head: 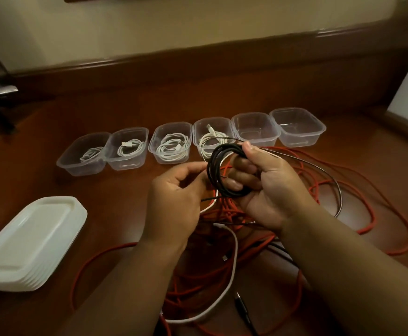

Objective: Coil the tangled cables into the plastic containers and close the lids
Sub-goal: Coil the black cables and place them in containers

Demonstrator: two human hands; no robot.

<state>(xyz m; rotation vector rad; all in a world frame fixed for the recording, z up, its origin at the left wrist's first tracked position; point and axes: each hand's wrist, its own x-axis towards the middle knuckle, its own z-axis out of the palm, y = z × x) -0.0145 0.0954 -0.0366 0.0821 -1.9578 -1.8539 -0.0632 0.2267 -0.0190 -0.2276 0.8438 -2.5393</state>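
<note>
head | right hand (268, 190) clamped round black cable coil (222, 170), above red cable tangle (258, 238) | left hand (176, 197) pinching coil's loose end | no legible writing | two end containers (297, 127) bare near table edge

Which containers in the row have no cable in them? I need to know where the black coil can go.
The two containers at the right end of the row hold nothing; the four to their left each hold a white cable.

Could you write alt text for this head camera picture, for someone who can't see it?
A person's right hand grips a coiled black cable while the left hand pinches its loose end, above tangled red cables. Behind stand six clear plastic containers, four holding white cables; stacked white lids lie left.
</note>
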